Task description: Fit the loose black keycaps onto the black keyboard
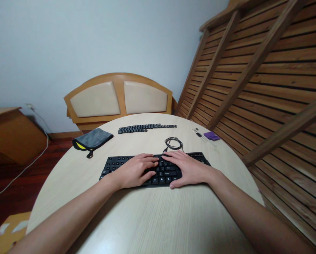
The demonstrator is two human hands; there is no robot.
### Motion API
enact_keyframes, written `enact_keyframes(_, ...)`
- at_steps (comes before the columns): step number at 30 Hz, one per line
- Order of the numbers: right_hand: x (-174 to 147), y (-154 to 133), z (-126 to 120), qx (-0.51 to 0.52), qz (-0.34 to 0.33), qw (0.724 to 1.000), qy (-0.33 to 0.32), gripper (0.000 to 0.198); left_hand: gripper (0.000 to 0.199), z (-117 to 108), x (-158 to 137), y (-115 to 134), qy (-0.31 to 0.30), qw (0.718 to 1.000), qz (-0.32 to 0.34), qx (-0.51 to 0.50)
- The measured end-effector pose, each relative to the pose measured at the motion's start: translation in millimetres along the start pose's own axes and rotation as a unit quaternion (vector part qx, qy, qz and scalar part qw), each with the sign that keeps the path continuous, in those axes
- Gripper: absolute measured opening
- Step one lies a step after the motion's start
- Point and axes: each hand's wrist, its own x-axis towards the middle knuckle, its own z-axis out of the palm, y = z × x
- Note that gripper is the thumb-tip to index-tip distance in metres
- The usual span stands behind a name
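A black keyboard [161, 180] lies across the table in front of me. On its left part the keycaps are off and bare switch spots show; keycaps sit on the middle part. My left hand [138, 170] rests palm down over the keyboard's middle left, fingers stretched and apart. Beside it, my right hand [186, 167] lies spread over the right part, its thumb at the front edge. Neither hand grips anything. Both hide some of the keys. Behind the keyboard is its coiled black cable [174, 144].
Loose black keycaps [136, 128] stand in rows at the back of the round table [152, 215]. A grey cloth [95, 137] with yellow lining lies left. A purple cloth [212, 135] and small thin tools [199, 134] lie right. A slatted wooden frame [276, 81] leans close by.
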Motion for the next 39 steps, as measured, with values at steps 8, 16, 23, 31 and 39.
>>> enact_keyframes(8,1,0,0,0.003,-0.007,1.000,0.002,0.101,0.034,-1,-1,-8,-0.018,0.999,-0.020,-0.043)
enact_keyframes(16,2,-6,2,-0.024,-0.003,1.000,-0.003,0.100,0.035,-4,0,-4,-0.035,0.998,-0.038,-0.023)
enact_keyframes(23,2,-5,1,-0.011,-0.001,1.000,0.001,0.097,0.031,-4,3,-5,-0.022,0.998,-0.033,-0.040)
enact_keyframes(31,2,-5,0,-0.006,-0.001,1.000,-0.002,0.096,0.035,-1,1,3,-0.021,0.999,-0.030,0.025)
enact_keyframes(39,2,-7,0,-0.015,0.003,1.000,-0.008,0.097,0.036,-1,-1,-2,-0.028,0.999,-0.037,-0.009)
